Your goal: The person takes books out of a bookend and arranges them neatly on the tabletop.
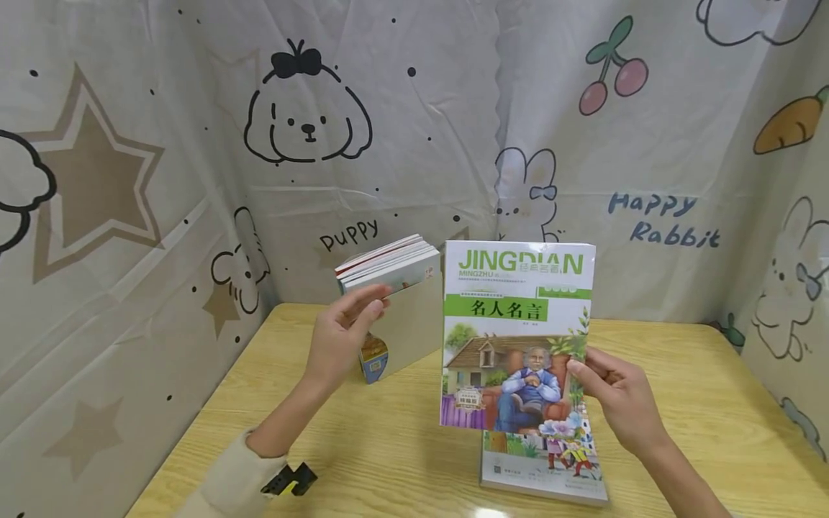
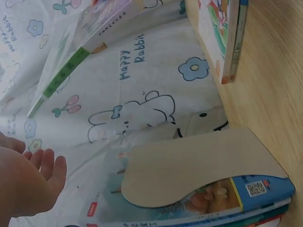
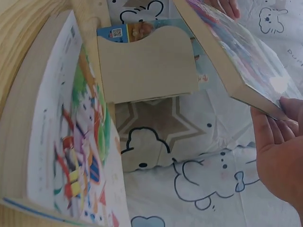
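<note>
My right hand (image 1: 624, 403) grips the right edge of a book with a green and white cover (image 1: 512, 374), held upright above the table, thumb on the front. In the right wrist view the right hand (image 3: 281, 156) pinches the corner of that book (image 3: 236, 61). My left hand (image 1: 346, 331), fingers loosely bent and holding nothing, is in front of a cream book holder (image 1: 414, 324) with several books (image 1: 395, 262) in it. In the left wrist view the left hand (image 2: 33, 179) is apart from the holder (image 2: 184, 165).
Below the held book, another book (image 1: 544, 475) with a colourful cover lies on the wooden table (image 1: 699, 403). A pale curtain (image 1: 414, 93) with cartoon prints hangs behind the table and at both sides.
</note>
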The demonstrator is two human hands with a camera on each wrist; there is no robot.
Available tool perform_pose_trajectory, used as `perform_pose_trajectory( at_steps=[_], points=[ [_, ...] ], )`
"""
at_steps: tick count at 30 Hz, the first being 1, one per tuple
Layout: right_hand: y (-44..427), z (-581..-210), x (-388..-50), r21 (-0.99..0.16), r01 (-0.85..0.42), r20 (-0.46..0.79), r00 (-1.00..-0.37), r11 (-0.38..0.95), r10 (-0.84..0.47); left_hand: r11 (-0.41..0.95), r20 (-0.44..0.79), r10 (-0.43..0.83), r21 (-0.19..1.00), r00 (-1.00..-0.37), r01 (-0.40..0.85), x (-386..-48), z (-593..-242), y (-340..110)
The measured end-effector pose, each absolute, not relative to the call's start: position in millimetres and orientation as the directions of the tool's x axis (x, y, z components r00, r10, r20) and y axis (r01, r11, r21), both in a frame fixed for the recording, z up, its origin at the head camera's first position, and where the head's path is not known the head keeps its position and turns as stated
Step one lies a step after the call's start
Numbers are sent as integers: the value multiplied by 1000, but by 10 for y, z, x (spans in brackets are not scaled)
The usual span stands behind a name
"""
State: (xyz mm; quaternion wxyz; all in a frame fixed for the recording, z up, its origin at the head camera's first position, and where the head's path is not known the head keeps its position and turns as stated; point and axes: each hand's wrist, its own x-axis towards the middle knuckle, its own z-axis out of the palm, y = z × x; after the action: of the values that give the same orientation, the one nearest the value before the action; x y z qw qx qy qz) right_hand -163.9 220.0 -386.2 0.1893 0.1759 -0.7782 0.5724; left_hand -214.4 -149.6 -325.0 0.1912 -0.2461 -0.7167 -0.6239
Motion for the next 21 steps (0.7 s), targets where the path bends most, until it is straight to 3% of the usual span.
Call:
perform_pose_trajectory(
  at_steps=[7, 11, 21],
  points=[
    [2340, -3960, -1624, -863, -426, 427, -902, 272, -56, 205, 542, 6, 822, -840, 532, -2195, -3218, -1685],
    [2409, -4035, -1596, -887, -366, 366, -929, 282, -53, 173, 539, -54, 834, -840, 524, -2231, -3191, -1773],
    [2555, -4244, -1574, -970, -206, 200, -978, 133, -53, 197, 507, -110, 854, -855, 481, -2198, -3187, -1828]
  ],
)
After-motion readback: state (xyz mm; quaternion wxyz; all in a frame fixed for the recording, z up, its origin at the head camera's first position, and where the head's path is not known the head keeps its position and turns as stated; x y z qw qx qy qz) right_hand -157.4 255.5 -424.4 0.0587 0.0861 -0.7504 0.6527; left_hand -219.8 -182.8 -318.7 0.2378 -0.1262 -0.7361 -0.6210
